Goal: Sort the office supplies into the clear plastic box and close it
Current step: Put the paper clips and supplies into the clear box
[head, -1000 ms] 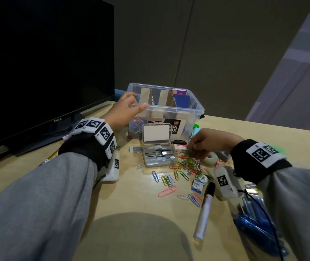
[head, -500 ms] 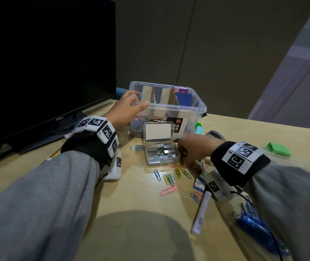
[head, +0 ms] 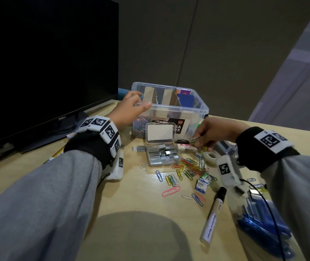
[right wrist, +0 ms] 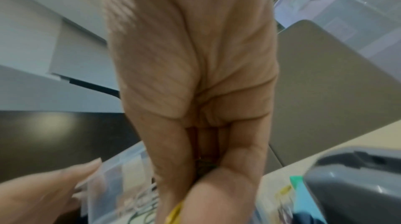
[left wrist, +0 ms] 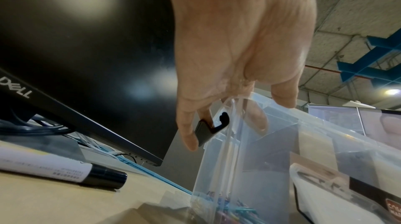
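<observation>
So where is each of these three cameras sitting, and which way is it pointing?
Head: worn on the head, looking forward and down at the desk; shows both sleeves, the left hand on the clear plastic box and the right hand pinching paper clips.
Left wrist: under the wrist, looking along the left hand at the box's corner and a monitor.
Right wrist: looking along the right hand; blurred.
Shared: all three views show the box.

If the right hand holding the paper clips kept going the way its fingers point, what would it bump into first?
Probably the small clear staple case's raised lid: the right hand, pinching colourful paper clips, points left toward it. The depth is unclear.
</observation>
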Demonstrator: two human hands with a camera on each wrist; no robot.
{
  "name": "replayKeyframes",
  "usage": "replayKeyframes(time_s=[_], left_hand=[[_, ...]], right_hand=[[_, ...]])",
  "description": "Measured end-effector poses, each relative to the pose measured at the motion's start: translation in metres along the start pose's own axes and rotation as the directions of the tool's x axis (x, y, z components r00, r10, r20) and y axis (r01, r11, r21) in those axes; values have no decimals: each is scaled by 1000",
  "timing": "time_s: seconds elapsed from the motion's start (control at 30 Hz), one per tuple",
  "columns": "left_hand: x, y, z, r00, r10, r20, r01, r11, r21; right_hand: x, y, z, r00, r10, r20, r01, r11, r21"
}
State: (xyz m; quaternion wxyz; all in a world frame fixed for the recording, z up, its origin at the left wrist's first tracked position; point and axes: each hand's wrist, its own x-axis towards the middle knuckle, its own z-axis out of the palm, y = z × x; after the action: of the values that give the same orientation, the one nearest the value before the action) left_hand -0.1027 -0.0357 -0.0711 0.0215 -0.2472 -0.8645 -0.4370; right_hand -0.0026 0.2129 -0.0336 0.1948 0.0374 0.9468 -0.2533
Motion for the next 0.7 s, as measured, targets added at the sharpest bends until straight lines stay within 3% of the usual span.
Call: replayKeyframes(time_s=[0.13,0.23,0.3,0.4,0.47,0.53,0.7], left_hand=[[-1,1,0,1000,-8,-5,8,1000,7],[-1,1,-2,1000,-1,6,1,1000,-8],[-1,1,-2,1000,2,10,-2,1000,-6],[-1,0,-2,1000,-3,8,3,1000,-17],[-1,0,-2,1000,-13,7,13,999,-39],[0,-1,-3,1000,-15,9,15,999,-52],[0,-1,-4,1000,-11,24,14,995,-95]], right_hand=[[-13,-11,-18,998,-37,-60,41,996,75],[-15,-30,-29,972,-110,-207,155,965,212],[-7,-46,-29,916,-151,-372,281,903,324],[19,-73,-22,786,-167,-595,454,810,371],[40,-91,-14,711,-166,-683,497,806,322],[57,-106,-7,671,-191,-717,471,856,213],[86,-127,8,726,-269,-633,287,955,-76]])
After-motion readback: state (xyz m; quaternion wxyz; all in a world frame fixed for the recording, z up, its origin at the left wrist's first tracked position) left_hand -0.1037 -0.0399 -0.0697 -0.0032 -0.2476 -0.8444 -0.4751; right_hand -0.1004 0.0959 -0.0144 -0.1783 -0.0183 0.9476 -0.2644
